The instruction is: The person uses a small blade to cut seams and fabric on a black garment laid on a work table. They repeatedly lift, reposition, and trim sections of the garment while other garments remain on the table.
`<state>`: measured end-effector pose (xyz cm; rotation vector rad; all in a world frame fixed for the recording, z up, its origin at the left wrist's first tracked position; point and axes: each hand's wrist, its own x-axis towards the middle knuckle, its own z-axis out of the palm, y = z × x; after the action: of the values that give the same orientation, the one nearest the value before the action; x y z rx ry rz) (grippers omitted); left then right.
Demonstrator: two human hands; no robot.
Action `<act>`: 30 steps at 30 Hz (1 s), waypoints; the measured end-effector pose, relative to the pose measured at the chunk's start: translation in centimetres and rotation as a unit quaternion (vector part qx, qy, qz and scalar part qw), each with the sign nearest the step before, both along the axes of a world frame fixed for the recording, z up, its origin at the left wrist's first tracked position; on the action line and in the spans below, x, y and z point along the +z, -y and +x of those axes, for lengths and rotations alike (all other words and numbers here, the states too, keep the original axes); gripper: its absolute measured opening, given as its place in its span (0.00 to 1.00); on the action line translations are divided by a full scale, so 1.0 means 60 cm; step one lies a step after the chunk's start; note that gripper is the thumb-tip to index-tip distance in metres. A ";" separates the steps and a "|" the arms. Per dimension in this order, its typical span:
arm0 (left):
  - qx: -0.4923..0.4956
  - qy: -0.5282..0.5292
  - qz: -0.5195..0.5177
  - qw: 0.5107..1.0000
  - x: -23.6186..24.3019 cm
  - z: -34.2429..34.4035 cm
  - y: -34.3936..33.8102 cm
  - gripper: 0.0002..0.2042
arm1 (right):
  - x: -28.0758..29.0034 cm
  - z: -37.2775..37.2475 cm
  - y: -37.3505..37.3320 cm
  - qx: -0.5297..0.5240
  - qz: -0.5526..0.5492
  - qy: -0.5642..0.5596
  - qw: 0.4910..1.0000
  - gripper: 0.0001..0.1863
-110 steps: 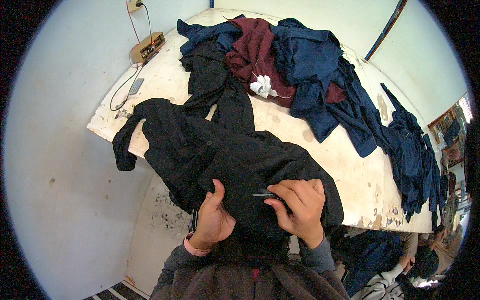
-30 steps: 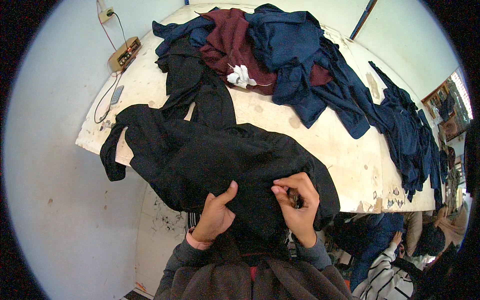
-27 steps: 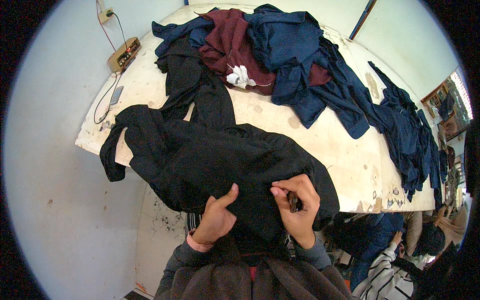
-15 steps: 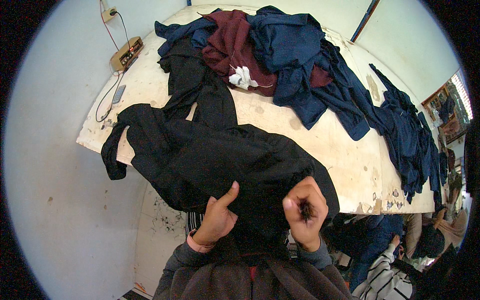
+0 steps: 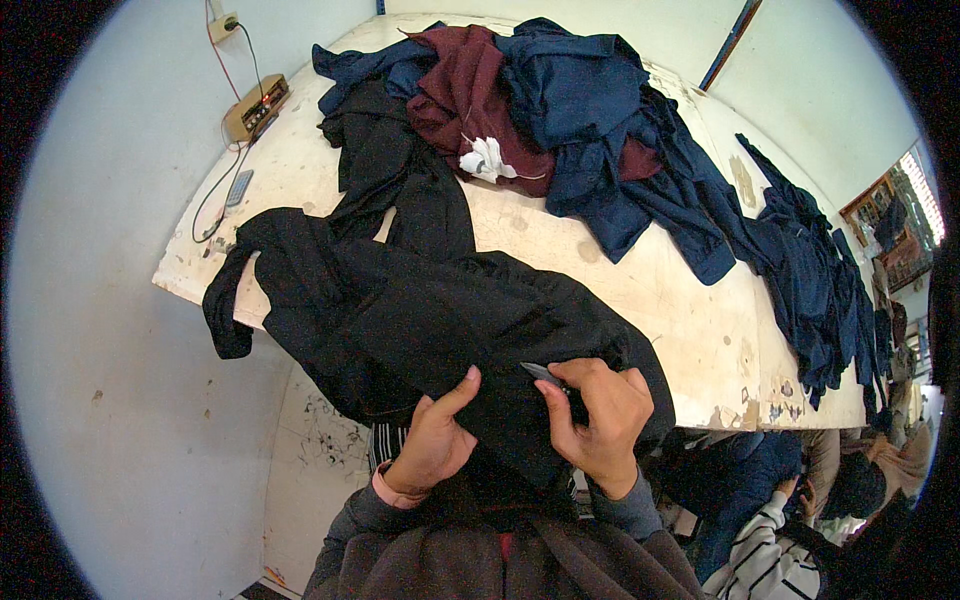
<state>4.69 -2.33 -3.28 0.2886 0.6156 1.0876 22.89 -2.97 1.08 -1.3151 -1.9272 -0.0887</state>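
Note:
A black garment [image 5: 400, 310] lies over the table's near edge and hangs down toward me. My left hand [image 5: 436, 440] has its thumb up on the cloth and its fingers folded under, gripping the garment. Between the thumb and fingers of my right hand [image 5: 603, 415] is a pair of small thread snips [image 5: 538, 373], of which only the grey pointed blade tip shows. That tip points left, just over the black cloth. The handle is hidden in the hand.
On the pale worn table [image 5: 680, 340] lie a maroon garment [image 5: 465, 95], navy garments [image 5: 575, 90] and another navy heap [image 5: 810, 290] at right. A corded brown box [image 5: 256, 108] and a remote [image 5: 238, 188] sit at left. People work at lower right [image 5: 770, 530].
My right hand has turned from a fist around a dark tuft to a pinch, with the snips' blade now showing toward the left. My left hand and the garment stay nearly still.

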 end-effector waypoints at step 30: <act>0.062 0.053 0.072 0.994 0.000 -0.003 -0.072 0.16 | -0.026 0.002 0.097 0.152 0.057 0.119 0.980 0.15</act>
<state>4.53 1.96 -3.28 0.3181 0.4662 1.2606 22.99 -8.82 -0.51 -0.9575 -2.2690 -0.2085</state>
